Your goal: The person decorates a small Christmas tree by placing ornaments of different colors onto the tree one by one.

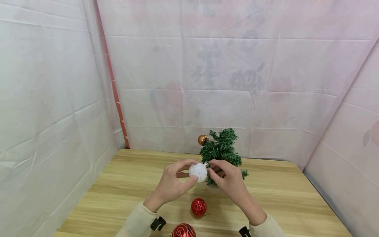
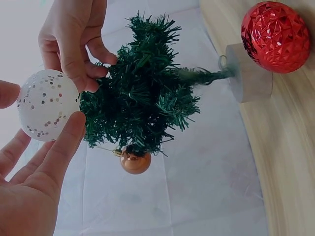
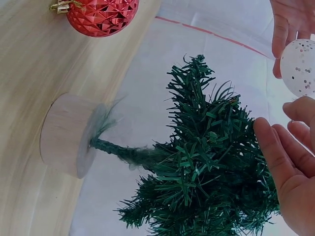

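Note:
My left hand [image 1: 174, 181] holds a white ball ornament [image 1: 198, 172] with glitter specks, its thumb and fingers spread around the sides. The ornament's cap [image 1: 205, 164] points toward my right hand [image 1: 231, 179], whose thumb and index fingertips stand apart right by it. In the right wrist view, the right hand's fingers [image 3: 268, 142] are close to the tree's branches. A small green artificial Christmas tree [image 1: 223, 148] stands on a pale round base [image 3: 74, 135] behind the hands. From a left branch hangs a copper-coloured ball ornament [image 1: 202, 140].
Between my forearms, a faceted red ball ornament [image 1: 198, 207] lies on the wooden table [image 1: 133, 177]. Nearer me is a red ball with swirls [image 1: 184, 231], cut off by the frame edge. Pale cloth sheets [image 1: 189, 75] enclose the back and sides.

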Available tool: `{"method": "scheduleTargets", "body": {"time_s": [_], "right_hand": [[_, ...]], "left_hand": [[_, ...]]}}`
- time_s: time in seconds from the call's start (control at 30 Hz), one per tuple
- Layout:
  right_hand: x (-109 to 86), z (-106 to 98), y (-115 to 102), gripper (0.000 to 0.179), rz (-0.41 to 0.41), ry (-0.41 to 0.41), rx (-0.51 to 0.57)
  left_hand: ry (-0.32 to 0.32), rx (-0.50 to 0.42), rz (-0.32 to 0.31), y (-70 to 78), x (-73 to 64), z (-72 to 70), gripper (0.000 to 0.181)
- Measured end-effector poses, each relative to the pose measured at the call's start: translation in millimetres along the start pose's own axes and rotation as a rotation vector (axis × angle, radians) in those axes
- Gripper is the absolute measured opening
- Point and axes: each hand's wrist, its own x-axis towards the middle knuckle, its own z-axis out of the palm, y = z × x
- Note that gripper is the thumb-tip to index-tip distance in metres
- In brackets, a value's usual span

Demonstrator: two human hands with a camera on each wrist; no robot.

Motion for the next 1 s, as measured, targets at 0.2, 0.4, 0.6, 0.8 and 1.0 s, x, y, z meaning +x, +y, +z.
{"method": "scheduleTargets", "body": {"time_s": [0.2,0.4,0.6,0.8,1.0], "right_hand": [[0.8,-0.1,-0.5,0.022,-0.029,0.019,-0.023],[1.5,-1.6,-0.2,0.020,-0.030,0.027,-0.041],[1.2,-0.3,-1.4,0.031,-0.036,-0.017,0.005],[2.8,2.1,-4.4,0.029,-0.032,-0.021,0.003],[4.7,2.0,-5.7,0.028,-0.030,-0.021,0.006]], "left_hand": [[0.001,0.003,0.011,-0.5,-0.7,-0.4,0.037],[0.001,0.013,0.018,-0.6,-2.0,-1.0,0.036],[-0.009,0.020,0.021,0.5,-1.9,-1.6,0.036],[-0.011,0.014,0.015,3.1,-2.6,-1.8,0.035],[-0.015,0.014,0.024,5.6,-2.6,-1.8,0.034]]}}
